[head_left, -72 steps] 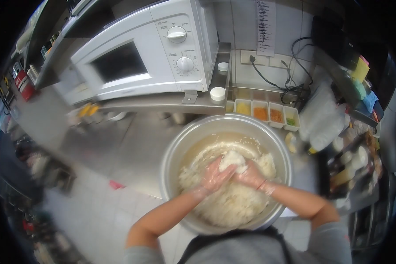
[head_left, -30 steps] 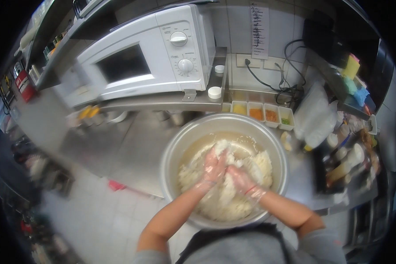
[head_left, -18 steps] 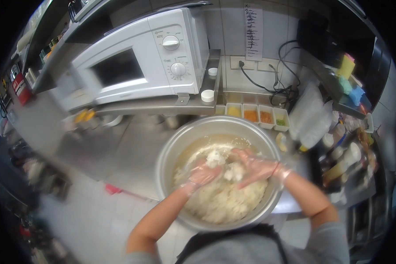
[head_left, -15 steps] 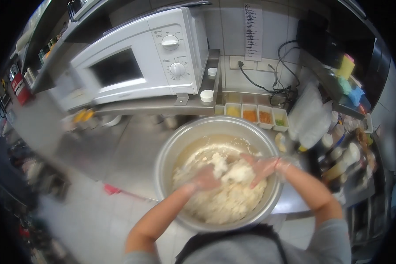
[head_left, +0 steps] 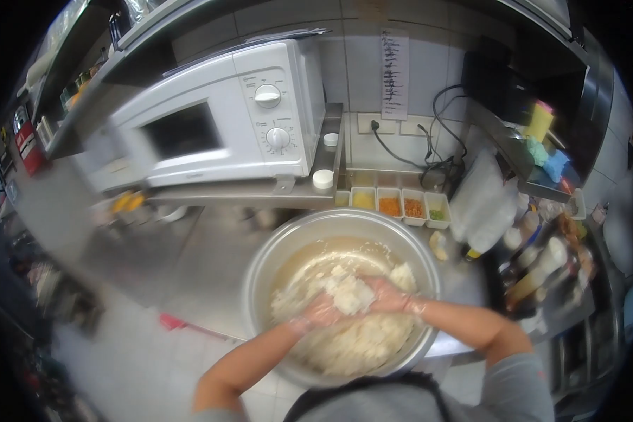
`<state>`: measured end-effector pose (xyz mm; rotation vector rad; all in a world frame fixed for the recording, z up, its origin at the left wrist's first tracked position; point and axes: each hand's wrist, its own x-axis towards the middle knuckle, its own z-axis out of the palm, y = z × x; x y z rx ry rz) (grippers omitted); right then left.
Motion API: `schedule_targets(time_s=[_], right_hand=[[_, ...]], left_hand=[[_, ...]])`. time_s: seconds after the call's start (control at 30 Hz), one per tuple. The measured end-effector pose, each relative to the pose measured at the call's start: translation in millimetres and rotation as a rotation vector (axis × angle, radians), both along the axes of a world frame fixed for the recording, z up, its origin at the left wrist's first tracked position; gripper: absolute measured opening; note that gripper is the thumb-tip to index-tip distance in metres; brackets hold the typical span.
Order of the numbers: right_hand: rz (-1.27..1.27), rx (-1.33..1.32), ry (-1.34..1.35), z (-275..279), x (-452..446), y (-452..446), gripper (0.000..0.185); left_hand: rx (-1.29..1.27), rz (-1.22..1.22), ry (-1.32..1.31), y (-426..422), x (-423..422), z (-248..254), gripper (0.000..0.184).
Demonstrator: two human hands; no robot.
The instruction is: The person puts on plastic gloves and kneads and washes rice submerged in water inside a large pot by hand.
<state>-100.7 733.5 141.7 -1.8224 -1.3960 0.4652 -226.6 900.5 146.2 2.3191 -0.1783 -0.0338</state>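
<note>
1. Counter (head_left: 211, 243): runs under the pot and off to our left. Pot and microwave (head_left: 211, 126) sit lower in view than 0.5 s ago; we put this down to head tilt, not to either being moved.
2. Pot (head_left: 295, 243): wide, metal, directly before us. Both hands are inside its rim, as at 0.5 s ago, so the work stays within it.
3. Rice (head_left: 352, 348): loose bed across the pot floor, heaped toward our side; some bare metal shows at the far side.
4. Tubs (head_left: 437, 224): in a row just beyond the pot, 4 clearly seen, untouched.
5. Right hand (head_left: 388, 295): main change. At 0.5 s ago its fingers were spread, apart from the left; now it is drawn in, cupped against the clump's right side, fingers partly hidden.
6. Left hand (head_left: 323, 309): cupped at the clump's left side, slightly blurred. Gap between hands now narrow, filled by rice.
7. Clump (head_left: 350, 294): above the bed, held between both palms. 2 looser lumps showed there 0.5 s ago; now we see 1 uneven mass. We judge this a gathering stage: contact on both sides, shape still rough.
</note>
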Motion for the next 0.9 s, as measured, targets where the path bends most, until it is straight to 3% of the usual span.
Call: schedule_targets(time_s=[0.17,0.27,0.33,0.4,0.47,0.53,0.6,0.67,0.77,0.87,0.9], right_hand=[[-0.197,-0.074,0.439,-12,-7,-1,0.060],[-0.462,-0.106,0.460,20,-32,3,0.061],[-0.395,-0.104,0.520,25,-30,4,0.064],[-0.300,-0.061,0.582,22,-29,6,0.071],[-0.180,0.017,0.646,12,-27,5,0.082],[-0.261,-0.229,0.381,37,-36,2,0.095],[-0.223,-0.396,0.164,42,-42,-2,0.107],[-0.078,-0.482,0.003,31,-52,-12,0.116],[-0.036,-0.470,-0.207,37,-78,-22,0.110],[0.062,-0.437,-0.443,39,-100,-20,0.095],[0.088,-0.356,-0.499,31,-102,-13,0.088]], left_hand=[[-0.259,0.214,0.139,-3,-4,8,0.066],[-0.351,0.339,0.106,-13,-5,18,0.064],[-0.667,0.295,0.066,-4,15,-39,0.063],[-0.804,0.262,0.024,-7,16,-37,0.064],[-0.772,0.244,-0.009,-11,13,-27,0.066],[-0.465,0.239,-0.009,1,7,-32,0.066],[-0.328,0.372,0.056,1,1,-8,0.068],[-0.356,0.647,0.187,-9,-5,23,0.073],[-0.265,0.705,0.219,-4,4,-3,0.079],[-0.203,0.766,0.382,-4,5,-10,0.057],[-0.076,0.657,0.383,2,7,-24,0.052]])
